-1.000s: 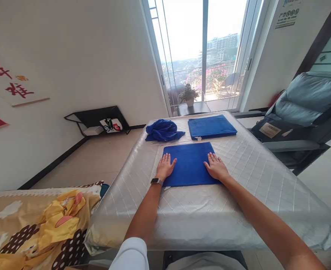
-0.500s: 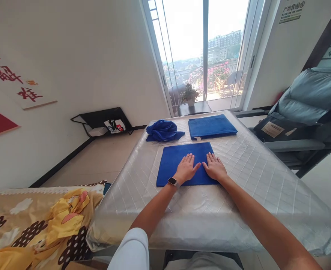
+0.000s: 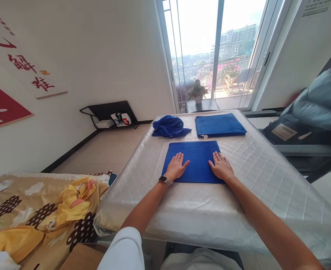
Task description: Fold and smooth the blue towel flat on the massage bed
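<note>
The person's left hand (image 3: pixel 177 167) and right hand (image 3: pixel 222 167) hide parts of the flat, rectangular blue cloth (image 3: pixel 198 159). The view's right edge crops the grey padded recliner (image 3: pixel 320 97); the left edge, the red wall banner (image 3: pixel 5 103); the bottom edge, the brown cardboard box (image 3: pixel 82 258). Print on the tan rectangular label (image 3: pixel 284 132) is too small to read.

Near the frame's centre, two hands (image 3: pixel 176 167) (image 3: pixel 222 167), two flat blue bundles (image 3: pixel 197 161) (image 3: pixel 220 125) and one crumpled blue cloth (image 3: pixel 170 126) are seen.

The wall scroll (image 3: pixel 21 63) reads 解难 in red; the right-hand sign (image 3: pixel 316 6) is illegible.
</note>
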A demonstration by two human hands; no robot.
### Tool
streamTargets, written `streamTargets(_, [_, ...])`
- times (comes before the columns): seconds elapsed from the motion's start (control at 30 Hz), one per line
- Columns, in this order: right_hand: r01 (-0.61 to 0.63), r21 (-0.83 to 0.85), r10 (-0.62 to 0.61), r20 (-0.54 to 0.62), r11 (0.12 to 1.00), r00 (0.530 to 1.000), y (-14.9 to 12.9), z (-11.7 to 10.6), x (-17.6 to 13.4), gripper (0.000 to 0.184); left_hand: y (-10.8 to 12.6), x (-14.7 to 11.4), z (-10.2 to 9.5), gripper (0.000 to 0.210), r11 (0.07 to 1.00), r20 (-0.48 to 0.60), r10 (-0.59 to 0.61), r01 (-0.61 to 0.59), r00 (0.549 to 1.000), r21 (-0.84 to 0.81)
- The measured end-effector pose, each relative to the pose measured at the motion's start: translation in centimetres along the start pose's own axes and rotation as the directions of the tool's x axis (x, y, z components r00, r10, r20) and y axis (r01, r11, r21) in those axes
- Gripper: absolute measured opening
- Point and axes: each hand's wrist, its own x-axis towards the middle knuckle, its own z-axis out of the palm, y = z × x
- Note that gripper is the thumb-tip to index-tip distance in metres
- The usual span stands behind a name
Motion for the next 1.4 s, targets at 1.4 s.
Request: streamTargets(1.4, [0.09, -0.023, -0.089, 0.015, 0.996, 0.996, 0.7, 0.4, -8.9, 0.065, 4.6, -5.0, -0.3, 0.075, 0.97, 0.047, 0.241, -0.242, 0.969, 0.017])
